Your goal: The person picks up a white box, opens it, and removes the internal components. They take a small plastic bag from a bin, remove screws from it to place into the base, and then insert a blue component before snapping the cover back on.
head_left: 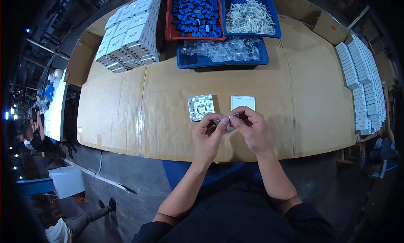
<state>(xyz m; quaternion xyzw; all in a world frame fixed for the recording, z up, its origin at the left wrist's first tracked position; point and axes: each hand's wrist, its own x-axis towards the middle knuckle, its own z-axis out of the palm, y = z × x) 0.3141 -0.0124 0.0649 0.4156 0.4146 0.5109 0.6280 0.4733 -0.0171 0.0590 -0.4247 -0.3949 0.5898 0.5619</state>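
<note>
Above the near edge of the cardboard-covered table, my left hand and my right hand meet fingertip to fingertip. Between their thumbs and forefingers they pinch a small clear plastic piece; its exact shape is partly covered by the fingers. Just beyond the left hand lies a square white part with grey markings and a dark ring-like outline in its middle. A plain white square plate lies beyond the right hand, its lower part hidden by the fingers.
Stacked white boxes stand at the back left. A red tray of blue parts, a blue tray of white parts and another blue tray of clear pieces stand behind. White parts are piled right. People are at left.
</note>
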